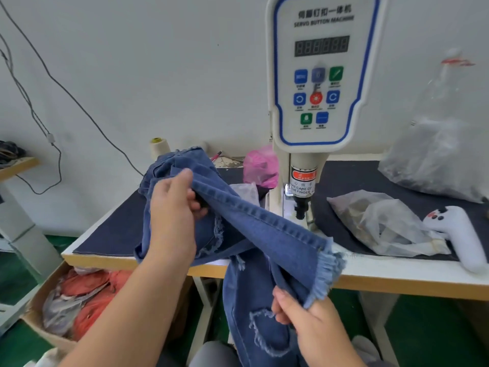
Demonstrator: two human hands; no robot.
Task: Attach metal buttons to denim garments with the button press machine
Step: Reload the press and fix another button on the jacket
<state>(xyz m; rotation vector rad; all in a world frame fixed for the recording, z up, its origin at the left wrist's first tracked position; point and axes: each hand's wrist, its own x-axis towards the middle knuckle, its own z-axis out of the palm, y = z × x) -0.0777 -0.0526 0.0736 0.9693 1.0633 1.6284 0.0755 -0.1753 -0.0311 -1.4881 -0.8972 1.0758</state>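
White wall behind the table (397,274); left hand (172,213) grips the jeans (264,229) high, right hand (312,321) pinches the frayed hem low, press (301,205) just beyond the denim.

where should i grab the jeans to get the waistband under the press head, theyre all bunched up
Grip the stitched band of the denim jeans, the thick flat strip stretched between the left hand and the right hand. Pinch it from the near edge, fingers under and thumb on top; its stiff double seam should stay flat as you slide it right toward the press head.
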